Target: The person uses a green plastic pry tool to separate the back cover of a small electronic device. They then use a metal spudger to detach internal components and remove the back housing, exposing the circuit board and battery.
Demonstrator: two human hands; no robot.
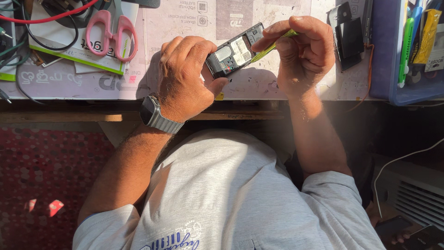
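Over cardboard-covered workbench (194, 18), beside pink scissors (112, 34), our left hand (185, 78) grips an opened mobile phone (236, 51) while our right hand (303, 51) pinches a green tool (273, 46) at its compartment, seemingly mid-prying, needing gentle leverage.

Pink scissors (112, 34), green tool (273, 46), black phone (235, 51), grey watch (155, 115)
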